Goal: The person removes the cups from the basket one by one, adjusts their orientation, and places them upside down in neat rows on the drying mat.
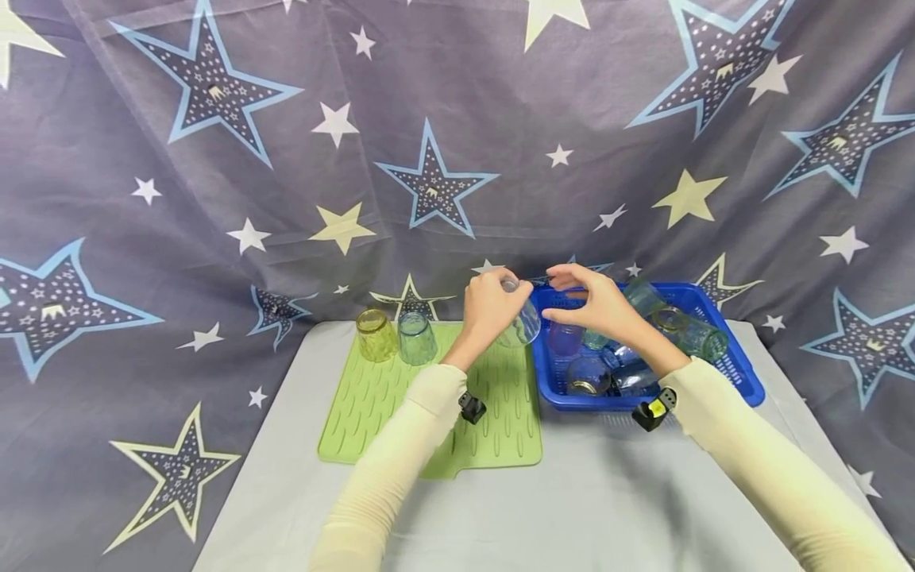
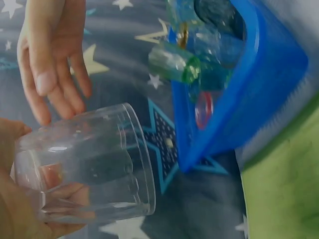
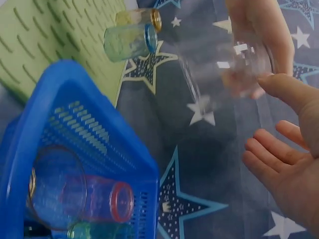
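Note:
My left hand (image 1: 492, 308) grips a colourless transparent glass (image 1: 527, 324) by its base. The glass is held above the right part of a green drying mat (image 1: 468, 433), and in the left wrist view its wide rim (image 2: 142, 159) points away from the palm. My right hand (image 1: 596, 306) is beside it over the basket's left end, fingers spread and nothing in them. In the right wrist view its thumb (image 3: 286, 89) comes close to the glass; whether they touch I cannot tell. On the mat's back left stand a yellow glass (image 1: 376, 343) and a blue-green glass (image 1: 417, 342).
Right of the mat, a blue plastic basket (image 1: 747, 381) holds several glasses, among them a pink-purple one (image 3: 99, 198) and a green one (image 1: 704, 340). A pale cloth (image 1: 572, 508) covers the table. Behind it hangs a grey curtain (image 1: 500, 95) with stars.

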### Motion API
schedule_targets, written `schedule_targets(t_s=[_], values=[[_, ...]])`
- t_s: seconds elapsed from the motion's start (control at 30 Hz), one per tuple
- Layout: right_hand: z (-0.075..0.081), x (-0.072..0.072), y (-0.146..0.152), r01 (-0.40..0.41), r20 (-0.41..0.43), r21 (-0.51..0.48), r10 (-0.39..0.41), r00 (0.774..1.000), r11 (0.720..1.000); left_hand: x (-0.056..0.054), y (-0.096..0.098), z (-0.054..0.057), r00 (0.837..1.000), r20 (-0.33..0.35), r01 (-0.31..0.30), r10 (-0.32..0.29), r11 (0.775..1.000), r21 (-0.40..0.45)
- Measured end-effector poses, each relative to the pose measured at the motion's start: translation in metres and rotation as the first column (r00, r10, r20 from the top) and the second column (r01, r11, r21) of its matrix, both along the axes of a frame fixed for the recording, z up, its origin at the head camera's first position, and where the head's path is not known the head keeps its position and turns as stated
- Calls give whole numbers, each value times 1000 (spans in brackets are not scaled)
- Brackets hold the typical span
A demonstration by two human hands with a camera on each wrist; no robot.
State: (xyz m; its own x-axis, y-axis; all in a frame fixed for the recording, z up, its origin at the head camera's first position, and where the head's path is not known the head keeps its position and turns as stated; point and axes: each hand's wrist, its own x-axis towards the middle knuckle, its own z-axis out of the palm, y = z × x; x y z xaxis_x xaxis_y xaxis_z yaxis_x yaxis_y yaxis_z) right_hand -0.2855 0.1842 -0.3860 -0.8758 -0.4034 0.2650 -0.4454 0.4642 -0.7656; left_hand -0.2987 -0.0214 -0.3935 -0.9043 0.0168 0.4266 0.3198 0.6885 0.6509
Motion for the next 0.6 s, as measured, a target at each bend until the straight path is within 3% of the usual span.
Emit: schedule_targets(t_s=[0.37, 0.6], values=[[-2, -20, 20, 25, 14, 171, -28, 1000, 985, -14, -30, -22, 998, -11, -55, 55, 998, -33], [-13, -27, 36, -81, 142, 371, 29, 989, 925, -18, -39, -39, 997, 8, -72, 73, 994, -82]])
